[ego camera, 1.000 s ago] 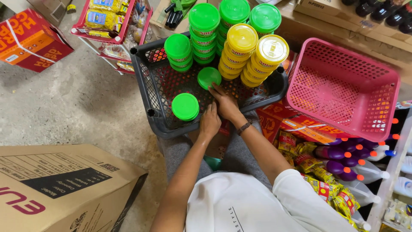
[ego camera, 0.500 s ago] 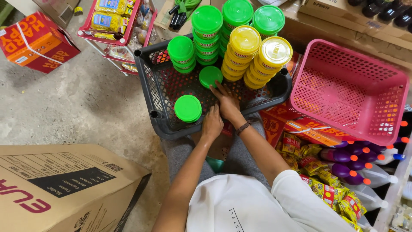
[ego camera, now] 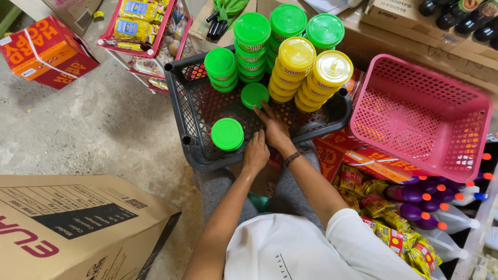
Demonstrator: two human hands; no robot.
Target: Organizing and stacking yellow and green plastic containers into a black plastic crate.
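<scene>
Compared with the frame one second back, both hands sit in nearly the same place inside the dark plastic basket point(ego camera: 193, 120); only the camera has shifted slightly, and the single green-lidded tub point(ego camera: 227, 134) is unmoved.

Head view, sole view:
- Left hand point(ego camera: 256, 151) rests palm down on the basket's near rim, at about 3 o'clock from the single green-lidded tub and just beside it. Fingers lie together and flat, clamped on nothing.
- Right hand point(ego camera: 276, 127) lies flat on the basket's mesh floor, at 1 o'clock from the left hand. Fingers are spread slightly apart, holding nothing; the fingertips reach to a second loose green tub point(ego camera: 254, 95) at 11 o'clock from that hand. Whether they touch it cannot be told. A dark band is on that wrist.
- Far half of the basket holds stacked tubs: four green stacks point(ego camera: 252, 39) toward 12 o'clock, two yellow-lidded stacks point(ego camera: 315, 78) toward 2 o'clock of the right hand.
- Pink basket point(ego camera: 469, 132) stands at 3 o'clock, tilted, touching the dark basket's right end.
- Purple bottles point(ego camera: 415, 196) with orange caps and yellow snack packets point(ego camera: 399, 238) lie at 4 o'clock.
- Large cardboard box point(ego camera: 78, 223) at 8 o'clock on the concrete floor point(ego camera: 93, 124); red carton point(ego camera: 49, 52) at 10 o'clock.
</scene>
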